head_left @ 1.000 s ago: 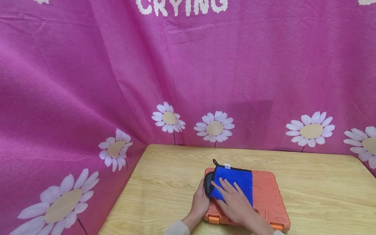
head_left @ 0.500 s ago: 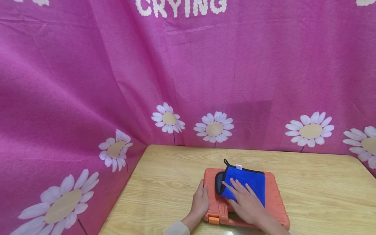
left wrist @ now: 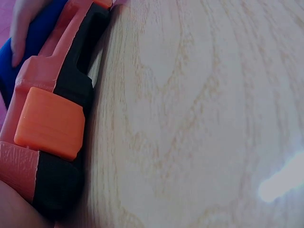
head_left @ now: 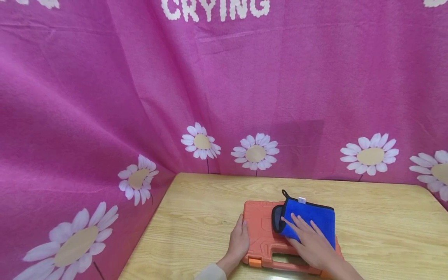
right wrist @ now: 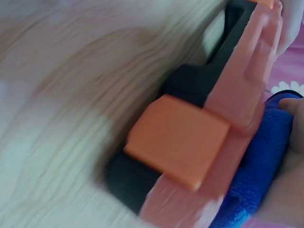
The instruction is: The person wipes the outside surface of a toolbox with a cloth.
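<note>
A reddish-orange plastic tool case (head_left: 257, 229) lies flat on the wooden table, its handle towards me. Along the case's left edge my left hand (head_left: 238, 241) holds it, thumb at the top edge; the other fingers are mostly hidden. A folded blue cleaning cloth (head_left: 315, 212) with black trim, a grey side, a hanging loop and a white tag lies over the case's right part. Flat on this cloth, my right hand (head_left: 309, 241) presses with spread fingers. The left wrist view has an orange latch (left wrist: 50, 122) close up; the right wrist view also has an orange latch (right wrist: 178, 140).
The wooden table (head_left: 196, 217) extends around the case on the left, back and right. A magenta curtain (head_left: 245, 85) with white daisies and lettering hangs behind and to the left of the table.
My right hand has slid the blue cloth rightward across the case, baring its left part and the handle opening. My left hand has stayed at the left edge, and the case has barely moved.
</note>
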Motion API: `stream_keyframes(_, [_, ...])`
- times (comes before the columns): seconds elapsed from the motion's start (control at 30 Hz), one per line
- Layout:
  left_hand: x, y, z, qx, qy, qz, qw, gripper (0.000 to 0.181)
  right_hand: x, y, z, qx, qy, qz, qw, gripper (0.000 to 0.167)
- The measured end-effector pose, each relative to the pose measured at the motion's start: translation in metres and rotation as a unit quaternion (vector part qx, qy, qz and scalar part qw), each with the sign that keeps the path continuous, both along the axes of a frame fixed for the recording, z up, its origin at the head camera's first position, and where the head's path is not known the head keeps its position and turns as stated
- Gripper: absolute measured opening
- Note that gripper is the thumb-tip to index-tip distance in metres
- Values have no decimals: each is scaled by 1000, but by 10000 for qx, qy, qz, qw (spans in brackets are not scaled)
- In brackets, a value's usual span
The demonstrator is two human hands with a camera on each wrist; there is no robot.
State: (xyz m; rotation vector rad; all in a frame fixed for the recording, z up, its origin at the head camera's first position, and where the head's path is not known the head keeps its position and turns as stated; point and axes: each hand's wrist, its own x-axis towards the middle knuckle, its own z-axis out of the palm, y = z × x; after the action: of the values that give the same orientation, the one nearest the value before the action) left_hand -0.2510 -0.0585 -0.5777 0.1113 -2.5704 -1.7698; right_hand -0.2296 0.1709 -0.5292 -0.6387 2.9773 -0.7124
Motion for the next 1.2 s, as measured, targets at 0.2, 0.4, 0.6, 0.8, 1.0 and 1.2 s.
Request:
stream_keyframes(0.2, [1, 1, 1, 59, 24, 6, 10000, 53, 4, 20, -6, -6, 64, -186, 9998, 54])
stream_keyframes(0.4, [1, 1, 1, 55, -7, -28, 10000, 53, 8, 37, -10, -169, 26, -407, 9990, 55])
stream_keyframes(0.6, [1, 0, 2, 74, 37, -6, 10000, 52, 13, 52, -15, -357, 66, -538, 9979, 57])
stream_keyframes(0.8, [1, 1, -1, 96, 74, -32, 9999, 52, 12, 62, -15, -714, -134, -657, 9952, 62])
stream_keyframes(1.0, [1, 2, -1, 32, 158, 30, 9999, 52, 12, 71, -3, -1182, -664, -937, 9863, 65])
stream_keyframes(1.2, [0, 2, 1, 57, 122, -12, 9999, 52, 15, 70, 10, -1697, -124, -1071, 9796, 55])
